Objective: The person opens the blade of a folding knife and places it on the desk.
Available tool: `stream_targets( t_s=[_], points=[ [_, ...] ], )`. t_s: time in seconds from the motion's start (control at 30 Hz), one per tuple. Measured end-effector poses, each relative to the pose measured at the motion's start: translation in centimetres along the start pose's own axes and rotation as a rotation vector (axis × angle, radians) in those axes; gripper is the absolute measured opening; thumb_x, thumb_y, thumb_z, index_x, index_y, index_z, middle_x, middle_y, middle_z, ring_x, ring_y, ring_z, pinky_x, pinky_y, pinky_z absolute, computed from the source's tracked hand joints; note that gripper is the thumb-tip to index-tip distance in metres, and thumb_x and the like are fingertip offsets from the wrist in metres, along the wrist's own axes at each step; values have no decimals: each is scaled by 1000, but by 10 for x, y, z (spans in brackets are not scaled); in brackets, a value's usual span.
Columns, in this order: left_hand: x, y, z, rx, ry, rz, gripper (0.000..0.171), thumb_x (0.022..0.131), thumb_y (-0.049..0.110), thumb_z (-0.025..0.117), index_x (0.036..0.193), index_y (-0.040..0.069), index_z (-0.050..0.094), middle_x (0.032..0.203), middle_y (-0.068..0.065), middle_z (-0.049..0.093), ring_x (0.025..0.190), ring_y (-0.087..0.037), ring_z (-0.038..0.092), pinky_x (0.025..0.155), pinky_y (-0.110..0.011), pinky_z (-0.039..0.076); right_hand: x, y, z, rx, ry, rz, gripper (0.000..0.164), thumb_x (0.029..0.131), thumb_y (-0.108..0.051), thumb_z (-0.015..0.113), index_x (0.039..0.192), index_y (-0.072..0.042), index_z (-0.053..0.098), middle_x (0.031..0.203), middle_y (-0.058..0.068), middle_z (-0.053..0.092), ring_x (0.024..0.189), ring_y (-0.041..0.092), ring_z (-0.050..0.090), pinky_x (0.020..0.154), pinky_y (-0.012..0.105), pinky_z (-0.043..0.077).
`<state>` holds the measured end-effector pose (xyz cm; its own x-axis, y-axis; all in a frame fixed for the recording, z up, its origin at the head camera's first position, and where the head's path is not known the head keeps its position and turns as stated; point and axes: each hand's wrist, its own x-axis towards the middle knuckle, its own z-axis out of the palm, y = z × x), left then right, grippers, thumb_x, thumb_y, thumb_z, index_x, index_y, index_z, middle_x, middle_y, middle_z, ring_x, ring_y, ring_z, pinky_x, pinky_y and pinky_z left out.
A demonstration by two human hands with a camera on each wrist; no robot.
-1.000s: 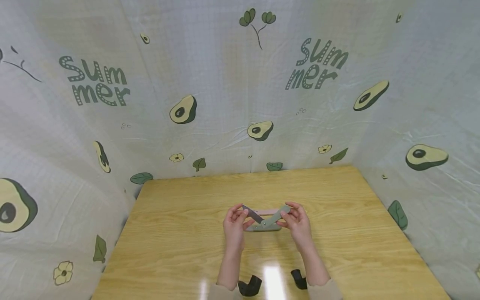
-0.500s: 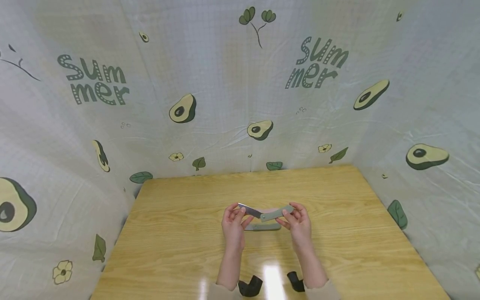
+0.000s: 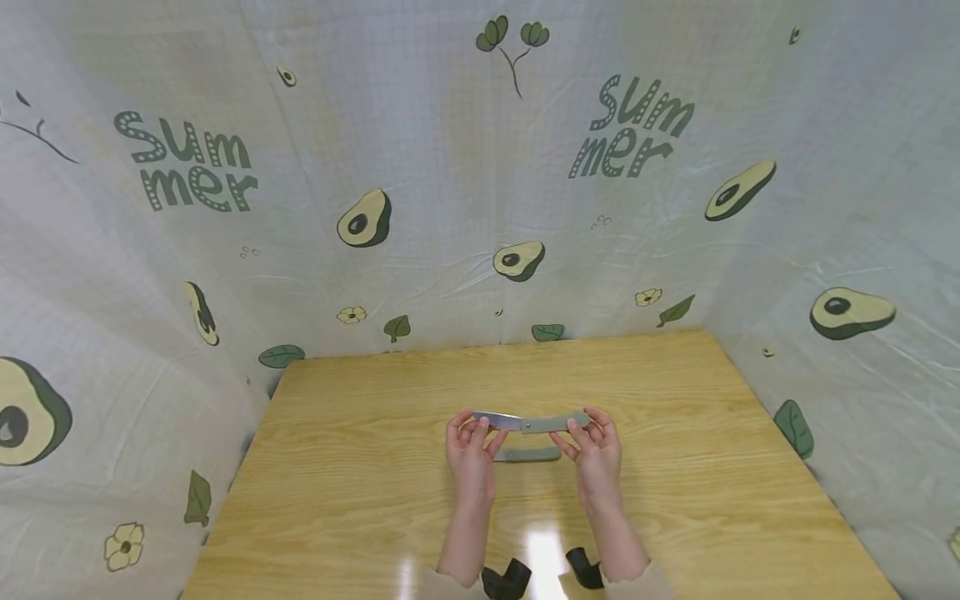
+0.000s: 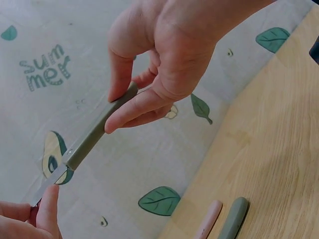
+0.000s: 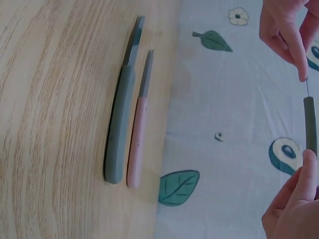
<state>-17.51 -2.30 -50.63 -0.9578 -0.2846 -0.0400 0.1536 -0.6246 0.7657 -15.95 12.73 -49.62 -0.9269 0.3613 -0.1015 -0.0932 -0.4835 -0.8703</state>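
Observation:
A folding knife with a grey-green handle (image 3: pixel 555 424) is held up level between both hands, its blade (image 3: pixel 498 420) almost in line with the handle. My left hand (image 3: pixel 471 458) pinches the blade near its tip. The far end of the handle is gripped between thumb and fingers of my right hand (image 3: pixel 600 458). Below them on the table lies a second green-handled knife (image 5: pixel 118 129), unfolded. Beside it, in the right wrist view, rests a pink-handled knife (image 5: pixel 137 142), also with its blade out; the held knife hides it in the head view.
The wooden table (image 3: pixel 360 467) reaches back to a fabric curtain (image 3: pixel 442 142) printed with avocados and leaves, which also rises on both sides. Black curved pieces (image 3: pixel 507 580) show beside the forearms near the front.
The held knife has gone from a V-shaped bend to nearly straight, its hinge rising between the hands. The pink knife behind it has become covered in the head view.

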Motion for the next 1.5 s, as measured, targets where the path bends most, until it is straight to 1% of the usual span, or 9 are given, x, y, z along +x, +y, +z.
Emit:
stream_targets(
  t_s=[0.23,0.37,0.47,0.67,0.83,1.07,1.23,1.4,1.5],
  points=[
    [-4,-2,5,-18,33,-1,22,96,-7,51,113,1,40,94,-7,46,87,-18,58,82,-34,60,-4,-2,2,59,18,16,24,97,6,52,114,-9,44,97,0,53,90,11,62,84,34,59],
    [-6,-4,6,-21,42,-4,21,97,-5,50,112,3,38,96,-8,46,88,-17,59,83,-34,59,-4,-3,2,76,23,22,23,97,5,52,113,-9,44,95,-1,54,89,11,63,84,34,58],
    [-6,-4,7,-27,46,3,20,97,-6,50,111,4,39,96,-9,46,88,-18,59,82,-34,59,-4,-2,2,78,21,28,23,97,5,52,114,-9,44,96,0,54,90,11,63,85,33,58],
    [-8,-5,6,-10,41,11,21,96,-8,48,112,2,39,97,-10,44,91,-23,59,83,-36,59,-3,0,-2,72,-3,51,26,97,2,54,117,-10,42,100,2,55,92,11,62,87,33,57],
    [-9,-6,4,3,45,24,20,96,-7,48,113,1,39,98,-10,45,92,-24,60,84,-36,59,-2,2,-4,31,-18,47,27,98,-2,55,121,-10,41,101,2,54,93,11,61,89,32,57],
    [-8,-7,5,23,103,81,29,94,-8,56,117,-12,39,89,-6,50,84,-19,67,77,-33,61,-1,7,-3,-45,42,-1,32,96,0,57,123,-4,40,110,6,42,91,9,61,89,29,56],
    [-8,-8,4,40,150,95,29,92,-8,59,117,-12,44,87,-6,54,82,-18,69,76,-33,61,-2,11,-2,-40,68,-52,36,95,1,60,123,2,37,110,8,38,89,8,61,87,27,57],
    [-7,-7,0,64,173,109,27,92,-6,61,114,-13,48,88,-7,55,82,-17,69,78,-34,61,-4,13,-4,-34,55,-84,31,94,3,60,119,8,42,107,8,42,89,8,63,86,26,57],
    [-7,-6,-5,85,159,111,28,93,-4,61,116,-14,48,90,-8,56,83,-16,68,79,-35,60,-5,13,-6,-64,43,-77,32,95,2,60,121,12,45,107,7,48,92,8,65,87,26,57]
  ],
)
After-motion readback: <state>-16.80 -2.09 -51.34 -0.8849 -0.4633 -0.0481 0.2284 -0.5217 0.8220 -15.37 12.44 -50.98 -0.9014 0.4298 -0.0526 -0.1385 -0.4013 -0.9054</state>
